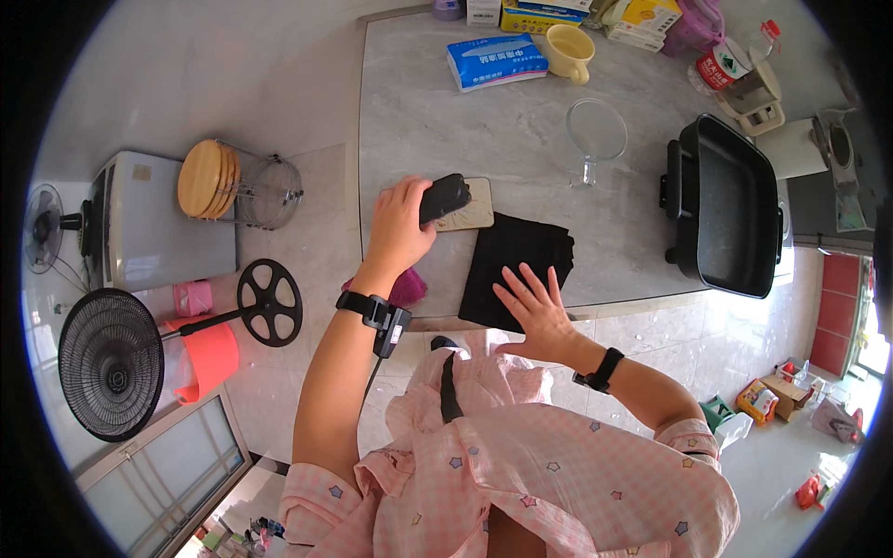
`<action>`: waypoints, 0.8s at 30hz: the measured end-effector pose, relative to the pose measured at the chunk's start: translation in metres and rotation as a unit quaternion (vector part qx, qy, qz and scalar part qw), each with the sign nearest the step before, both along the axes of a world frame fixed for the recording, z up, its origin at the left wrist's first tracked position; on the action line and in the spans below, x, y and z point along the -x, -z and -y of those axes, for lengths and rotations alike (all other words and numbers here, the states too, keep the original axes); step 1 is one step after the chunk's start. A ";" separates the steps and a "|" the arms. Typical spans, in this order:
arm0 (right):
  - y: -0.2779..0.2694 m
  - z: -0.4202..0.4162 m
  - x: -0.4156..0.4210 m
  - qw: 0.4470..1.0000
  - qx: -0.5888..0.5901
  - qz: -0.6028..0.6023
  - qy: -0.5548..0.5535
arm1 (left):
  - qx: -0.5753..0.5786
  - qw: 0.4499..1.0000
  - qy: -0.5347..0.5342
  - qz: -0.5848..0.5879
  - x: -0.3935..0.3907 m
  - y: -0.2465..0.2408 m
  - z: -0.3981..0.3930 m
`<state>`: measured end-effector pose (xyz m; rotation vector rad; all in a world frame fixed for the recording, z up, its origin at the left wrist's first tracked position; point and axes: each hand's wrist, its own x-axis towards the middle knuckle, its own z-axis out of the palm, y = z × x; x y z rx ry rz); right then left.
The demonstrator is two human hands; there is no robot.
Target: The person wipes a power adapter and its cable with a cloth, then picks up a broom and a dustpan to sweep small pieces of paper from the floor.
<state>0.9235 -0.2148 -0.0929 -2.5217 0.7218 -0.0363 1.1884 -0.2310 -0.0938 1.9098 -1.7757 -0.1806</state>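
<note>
My left hand [399, 227] is closed around a black handheld object [444, 199], held over a light-coloured flat case or phone [477, 204] on the grey countertop [516, 153]. What the black object is cannot be told. My right hand [536, 307] lies with spread fingers on a folded black cloth [506, 258] near the counter's front edge. One corner of the cloth reaches the flat case. A magenta cloth [408, 288] lies partly hidden behind my left wrist. Both wrists wear black straps.
A glass mug [596, 132] stands beyond the cloth. A blue tissue pack [497, 63] and a yellow cup [570, 52] are farther back. At the right is a black rectangular electric pan [736, 209]. A black fan [111, 365] stands on the left, off the counter.
</note>
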 end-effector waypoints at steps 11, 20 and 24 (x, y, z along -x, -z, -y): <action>0.017 0.001 0.015 0.969 -0.021 0.161 0.187 | -0.025 0.990 0.002 -0.142 -0.004 -0.033 -0.094; -0.054 0.034 -0.048 0.882 0.129 0.258 0.372 | 0.015 0.982 -0.053 -0.179 -0.033 -0.053 -0.211; -0.081 -0.050 -0.117 0.900 0.040 0.382 0.208 | 0.064 0.973 -0.101 -0.198 -0.065 -0.061 -0.297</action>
